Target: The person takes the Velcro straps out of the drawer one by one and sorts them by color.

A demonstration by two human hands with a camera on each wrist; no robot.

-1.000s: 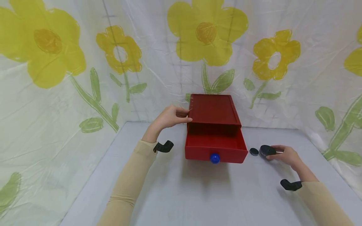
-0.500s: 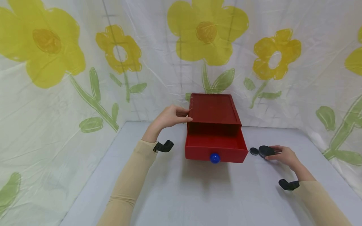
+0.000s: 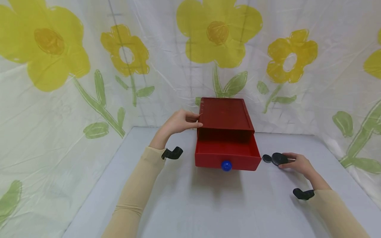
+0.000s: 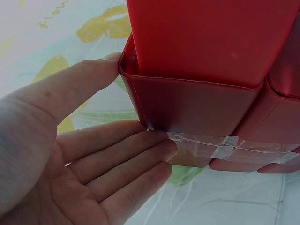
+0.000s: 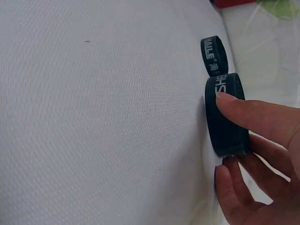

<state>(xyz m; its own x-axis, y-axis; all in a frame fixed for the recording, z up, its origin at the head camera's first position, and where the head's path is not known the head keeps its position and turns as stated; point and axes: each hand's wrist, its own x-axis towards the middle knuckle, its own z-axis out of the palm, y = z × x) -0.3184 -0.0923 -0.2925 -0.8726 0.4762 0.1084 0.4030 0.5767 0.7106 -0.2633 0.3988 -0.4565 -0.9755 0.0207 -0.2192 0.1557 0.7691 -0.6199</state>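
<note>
A red drawer box (image 3: 225, 114) stands at the back of the table, its drawer (image 3: 208, 161) with a blue knob (image 3: 226, 165) pulled out toward me. My left hand (image 3: 180, 121) is at the box's left side. In the left wrist view the thumb tip touches an edge of the box while the other fingers lie nearly straight against it. To the right, my right hand (image 3: 299, 163) pinches a thick dark disc (image 5: 226, 122) with white lettering on its rim, close over the table. Right beside that lies a smaller lettered disc (image 5: 214, 57).
A white tabletop (image 3: 226, 208) spreads in front of the box. Behind and at both sides hangs a pale curtain (image 3: 166, 43) printed with yellow flowers. Clear tape (image 4: 225, 147) runs across the box's segments.
My right hand has shifted slightly left with the larger disc, closer to the smaller one. The left hand, box and drawer look unmoved.
</note>
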